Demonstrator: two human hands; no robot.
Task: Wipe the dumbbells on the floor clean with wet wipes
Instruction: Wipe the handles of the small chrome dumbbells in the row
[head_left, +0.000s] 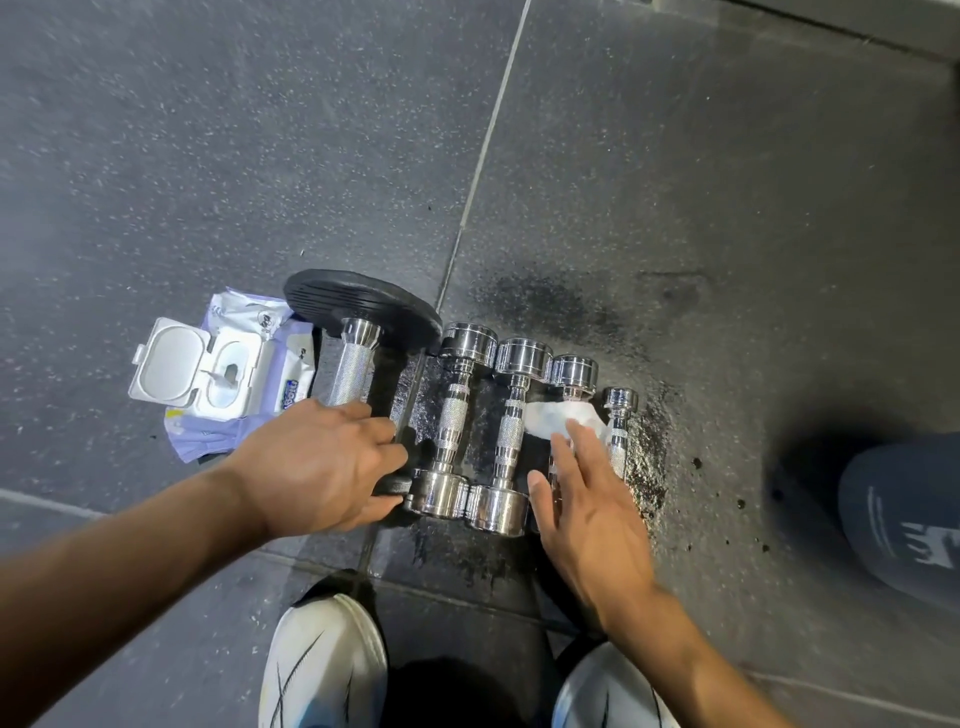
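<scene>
Five dumbbells (511, 434) lie in a row on the floor (727, 208), the black-plated dumbbell (358, 358) beside the open wipes pack (223, 374). The left hand (317, 467) curls its fingers (384, 441) onto that one's near plate, steadying it. The right hand (587, 509) presses open, flat fingers on the wet wipe (561, 421) over the fourth dumbbell's handle. Better to wrap the handle and twist. Its near head is hidden beneath the palm.
</scene>
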